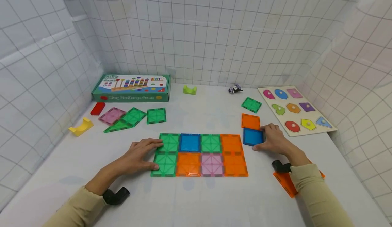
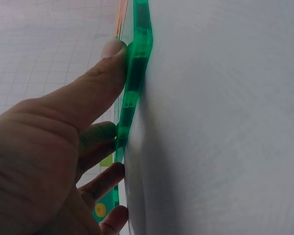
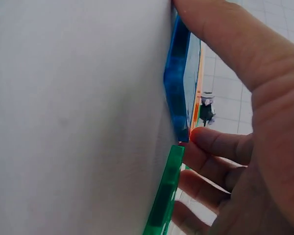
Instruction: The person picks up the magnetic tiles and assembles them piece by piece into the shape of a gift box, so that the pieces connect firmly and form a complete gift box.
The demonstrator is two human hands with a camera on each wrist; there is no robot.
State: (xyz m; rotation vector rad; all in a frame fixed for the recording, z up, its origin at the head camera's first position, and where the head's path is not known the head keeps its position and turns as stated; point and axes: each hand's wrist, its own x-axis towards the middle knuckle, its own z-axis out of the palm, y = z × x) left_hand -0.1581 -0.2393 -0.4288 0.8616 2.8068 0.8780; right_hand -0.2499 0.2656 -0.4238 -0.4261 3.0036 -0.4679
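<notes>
In the head view a two-row rectangle of magnetic tiles lies flat, made of green, blue, pink and orange squares. My left hand [image 1: 139, 156] rests at its left end, thumb on the lower green tile [image 1: 165, 165] and fingertips on the upper green tile [image 1: 169, 142]. Off the rectangle's right end, my right hand [image 1: 272, 140] holds a blue magnetic tile [image 1: 252, 136] between thumb and fingertips. An orange tile [image 1: 250, 121] adjoins the blue one's far edge. Under my right fingers, the right wrist view shows a green tile [image 3: 165, 191] near the blue tile's corner.
More orange tiles [image 1: 285, 182] lie under the right forearm. Beyond stand a shape puzzle board [image 1: 301, 113], a green tile [image 1: 251, 104], a small figure [image 1: 235, 89] and a ring game box [image 1: 131, 88]. Loose green tiles [image 1: 156, 115] and a yellow block [image 1: 81, 127] lie left.
</notes>
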